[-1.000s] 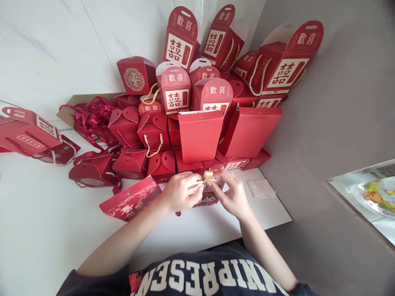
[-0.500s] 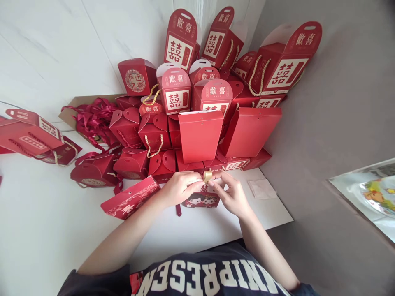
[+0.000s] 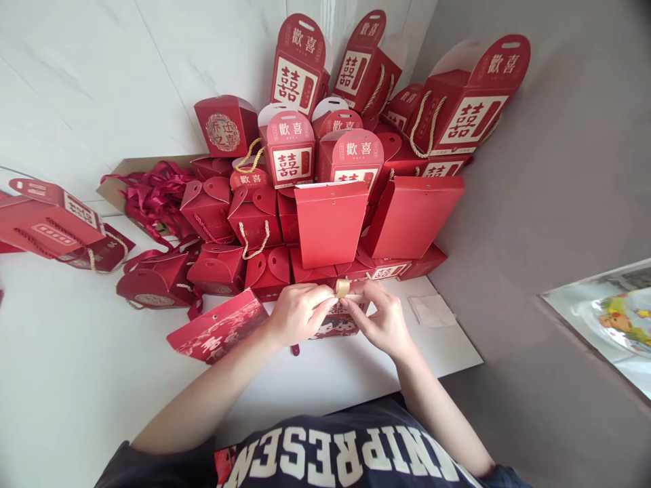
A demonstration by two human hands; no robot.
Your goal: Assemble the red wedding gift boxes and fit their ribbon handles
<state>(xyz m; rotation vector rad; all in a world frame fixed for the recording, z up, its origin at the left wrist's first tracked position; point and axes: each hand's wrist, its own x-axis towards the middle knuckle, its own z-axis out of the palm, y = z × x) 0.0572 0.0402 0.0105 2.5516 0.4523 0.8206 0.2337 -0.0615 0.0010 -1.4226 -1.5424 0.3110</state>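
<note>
Ribbon (image 3: 342, 289), gold-coloured, is clamped in the pinched grip of left hand (image 3: 300, 314) and right hand (image 3: 383, 321).

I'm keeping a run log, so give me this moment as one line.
left hand: fingertips at gold ribbon | right hand: at same ribbon | beneath: red box with printed faces | behind: stacked red boxes

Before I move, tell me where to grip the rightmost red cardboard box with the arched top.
Take the red cardboard box by the slot near the top of its arched front panel, probably best from above: the panel rises over the box's body and nothing covers the slot. The gold twisted rope hangs along its left side.
</note>
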